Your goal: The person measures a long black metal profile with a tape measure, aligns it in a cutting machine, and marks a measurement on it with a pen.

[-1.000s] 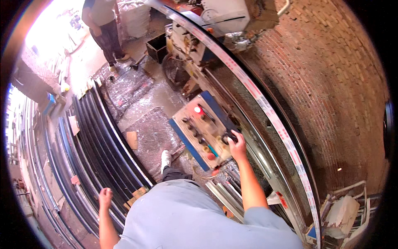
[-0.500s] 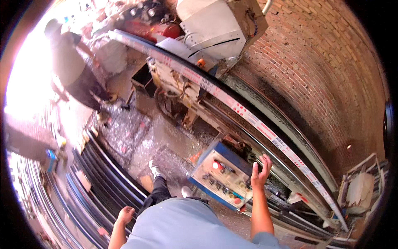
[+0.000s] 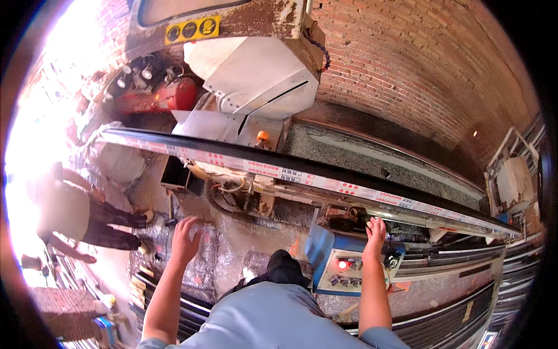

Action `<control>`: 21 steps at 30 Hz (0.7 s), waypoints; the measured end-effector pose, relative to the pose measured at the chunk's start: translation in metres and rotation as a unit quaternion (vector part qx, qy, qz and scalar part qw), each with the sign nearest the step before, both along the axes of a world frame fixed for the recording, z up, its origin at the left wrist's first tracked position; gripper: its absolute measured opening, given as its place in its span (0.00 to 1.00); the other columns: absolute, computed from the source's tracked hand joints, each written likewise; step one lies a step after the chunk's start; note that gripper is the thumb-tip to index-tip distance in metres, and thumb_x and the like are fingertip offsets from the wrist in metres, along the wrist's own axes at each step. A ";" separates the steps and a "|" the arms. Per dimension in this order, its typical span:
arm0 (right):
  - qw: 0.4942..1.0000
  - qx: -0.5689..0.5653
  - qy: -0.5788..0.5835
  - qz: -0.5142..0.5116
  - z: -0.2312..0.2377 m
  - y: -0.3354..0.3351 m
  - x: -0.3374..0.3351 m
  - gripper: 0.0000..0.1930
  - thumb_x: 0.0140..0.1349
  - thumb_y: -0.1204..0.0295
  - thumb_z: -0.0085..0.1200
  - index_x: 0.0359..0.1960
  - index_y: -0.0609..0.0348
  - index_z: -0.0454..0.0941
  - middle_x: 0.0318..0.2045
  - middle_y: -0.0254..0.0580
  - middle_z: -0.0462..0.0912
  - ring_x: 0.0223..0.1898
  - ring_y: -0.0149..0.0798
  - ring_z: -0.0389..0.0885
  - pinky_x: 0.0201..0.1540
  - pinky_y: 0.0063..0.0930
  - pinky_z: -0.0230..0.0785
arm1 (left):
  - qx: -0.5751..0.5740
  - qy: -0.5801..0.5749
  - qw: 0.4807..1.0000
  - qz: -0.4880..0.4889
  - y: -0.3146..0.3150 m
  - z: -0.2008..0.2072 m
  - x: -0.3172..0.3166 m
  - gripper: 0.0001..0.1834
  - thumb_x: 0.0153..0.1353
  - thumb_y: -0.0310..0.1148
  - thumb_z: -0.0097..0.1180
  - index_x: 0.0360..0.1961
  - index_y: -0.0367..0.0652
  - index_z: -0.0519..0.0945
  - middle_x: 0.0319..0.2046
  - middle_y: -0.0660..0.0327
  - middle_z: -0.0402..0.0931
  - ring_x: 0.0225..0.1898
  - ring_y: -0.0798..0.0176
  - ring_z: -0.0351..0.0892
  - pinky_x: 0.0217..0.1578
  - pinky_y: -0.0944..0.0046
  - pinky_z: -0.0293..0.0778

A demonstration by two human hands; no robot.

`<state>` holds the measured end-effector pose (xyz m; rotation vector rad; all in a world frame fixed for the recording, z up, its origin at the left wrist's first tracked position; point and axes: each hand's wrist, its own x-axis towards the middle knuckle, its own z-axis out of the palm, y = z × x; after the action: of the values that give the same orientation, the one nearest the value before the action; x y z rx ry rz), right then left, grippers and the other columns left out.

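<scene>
While I look down from far off, I see the left hand (image 3: 185, 241) up in the air, fingers wide, with nothing in it. The right hand (image 3: 374, 239) is held up too, its fingers loose and a bit bent, and I see nothing in that one. It looks to be right over the blue control box (image 3: 323, 250), but I cannot tell if it touches. The long black bar (image 3: 325, 174), with its white printed film, lies slanted in front of the big white machine (image 3: 250, 75), and neither hand is on it. Its left end sticks out past the machine, so I think a bump there could make it tip or swing. A co-worker (image 3: 65, 209) stands near that end and could get hit. If the right hand drops too low, it could knock the red light button (image 3: 342, 264) or the black knob (image 3: 395, 259) and maybe set something off. The floor (image 3: 229, 232) looks shiny, and more dark bars (image 3: 442, 317) lie low behind the box, so a foot could slip or trip.
</scene>
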<state>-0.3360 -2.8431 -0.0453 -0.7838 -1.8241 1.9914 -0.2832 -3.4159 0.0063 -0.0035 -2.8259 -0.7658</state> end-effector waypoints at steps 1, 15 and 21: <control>1.000 -0.019 0.009 -0.016 0.000 0.002 -0.003 0.33 0.70 0.48 0.46 0.67 0.60 0.63 0.61 0.49 0.72 0.60 0.41 0.71 0.66 0.36 0.59 | -0.014 0.019 1.000 -0.007 0.001 0.010 -0.025 0.27 0.55 0.30 0.63 0.58 0.45 0.73 0.57 0.52 0.72 0.60 0.44 0.69 0.60 0.51 0.66; 0.865 -0.318 0.294 -0.252 -0.071 0.107 -0.104 0.44 0.64 0.34 0.40 0.70 0.56 0.56 0.68 0.49 0.62 0.67 0.50 0.61 0.70 0.47 0.52 | -0.171 0.022 0.984 -0.044 0.010 0.039 -0.262 0.46 0.40 0.28 0.72 0.65 0.47 0.68 0.68 0.51 0.62 0.71 0.44 0.54 0.70 0.46 0.49; 0.804 -0.394 0.419 -0.150 0.004 0.111 -0.141 0.42 0.62 0.31 0.36 0.53 0.62 0.73 0.45 0.55 0.80 0.49 0.55 0.77 0.58 0.50 0.67 | -0.290 0.092 0.943 -0.138 -0.009 0.037 -0.273 0.33 0.59 0.60 0.59 0.54 0.43 0.79 0.51 0.54 0.80 0.51 0.44 0.78 0.54 0.44 0.71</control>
<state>-0.4768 -2.7320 -0.0410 -0.2243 -0.3279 2.2921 -0.5566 -3.4246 0.0431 -0.5416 -2.7818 0.0524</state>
